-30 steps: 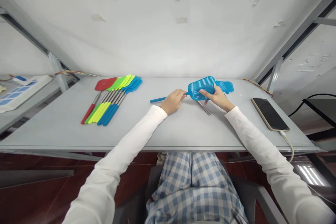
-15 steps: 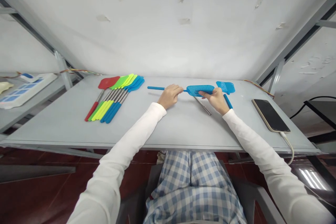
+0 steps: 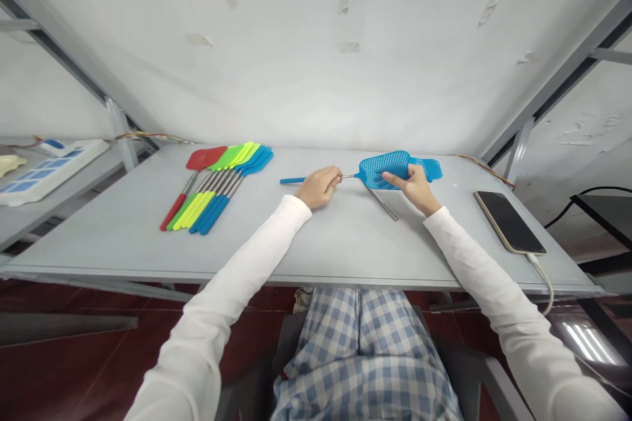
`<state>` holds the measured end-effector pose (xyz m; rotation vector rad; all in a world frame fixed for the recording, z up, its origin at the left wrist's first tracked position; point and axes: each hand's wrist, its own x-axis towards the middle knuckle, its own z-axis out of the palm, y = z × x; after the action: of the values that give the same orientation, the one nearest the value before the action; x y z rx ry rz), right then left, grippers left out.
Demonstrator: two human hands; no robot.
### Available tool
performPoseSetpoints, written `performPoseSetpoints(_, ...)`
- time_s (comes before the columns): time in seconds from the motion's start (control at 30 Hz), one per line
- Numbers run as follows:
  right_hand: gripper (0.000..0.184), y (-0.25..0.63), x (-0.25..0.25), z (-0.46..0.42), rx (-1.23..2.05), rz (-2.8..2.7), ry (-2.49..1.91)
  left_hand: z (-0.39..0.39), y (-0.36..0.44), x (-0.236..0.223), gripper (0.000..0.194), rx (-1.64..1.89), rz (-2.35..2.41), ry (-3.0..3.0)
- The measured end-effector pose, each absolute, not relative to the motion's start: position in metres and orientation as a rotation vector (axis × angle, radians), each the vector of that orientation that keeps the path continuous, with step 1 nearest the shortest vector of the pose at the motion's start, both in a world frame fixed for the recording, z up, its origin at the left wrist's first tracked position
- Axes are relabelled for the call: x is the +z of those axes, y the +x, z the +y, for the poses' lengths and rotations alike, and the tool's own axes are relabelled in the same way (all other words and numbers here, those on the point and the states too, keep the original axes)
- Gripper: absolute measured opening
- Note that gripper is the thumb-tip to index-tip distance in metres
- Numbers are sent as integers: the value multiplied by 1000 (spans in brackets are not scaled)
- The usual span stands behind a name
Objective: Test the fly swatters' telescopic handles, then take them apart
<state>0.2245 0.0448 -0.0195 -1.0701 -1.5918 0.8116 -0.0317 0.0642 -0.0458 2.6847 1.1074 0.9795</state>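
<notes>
Since the last look, the right hand [image 3: 415,188] has moved out along the blue plastic mesh swatter head [image 3: 385,170], which now lies tilted instead of flat. That hand's fingers [image 3: 402,177] spread over the mesh; whether they grip or only press, I cannot tell from here. The left hand [image 3: 320,187] is closed narrowly around a blue plastic handle [image 3: 292,180], whose thin metal shaft [image 3: 348,176] runs rightward to the mesh.

Just beyond the right hand, a second blue mesh head [image 3: 432,170] sits partly under the first, and a loose steel rod [image 3: 382,204] lies just below that hand. A hard twist could bend the thin shaft or pull it from the mesh, and a knock could set the rod rolling.

I count two blue heads and one rod by the hands. Left of the left hand lies a row of multicoloured swatters [image 3: 212,196], seemingly seven: one red, one green, two yellow, three blue, though overlap blurs that count.
</notes>
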Motion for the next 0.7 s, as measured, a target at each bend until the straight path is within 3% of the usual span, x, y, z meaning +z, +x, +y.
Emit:
performPoseSetpoints(0.2, 42, 227, -11, 43, 989, -1560, -1069, 41, 0, -27, 24, 781, 1234, 2531)
performPoseSetpoints(0.37, 41, 248, 7, 54, 963, -1605, -1114, 16, 24, 1, 11, 732, 1087, 2215)
performPoseSetpoints(0.43, 36, 274, 15, 64, 905, -1551, -1139, -3, 24, 11, 20, 697, 984, 1926)
performPoseSetpoints(0.53, 21, 325, 26, 77, 565, -1217, -1115, -34, 13, 15, 32, 526, 886, 1489)
performPoseSetpoints(0.6, 14, 352, 28, 83, 569, -1252, -1226, -44, 3, 13, 34, 496, 868, 1299)
performPoseSetpoints(0.7, 30, 366, 22, 90, 721, -1399, -1510, -33, -2, 12, 34, 614, 795, 1069)
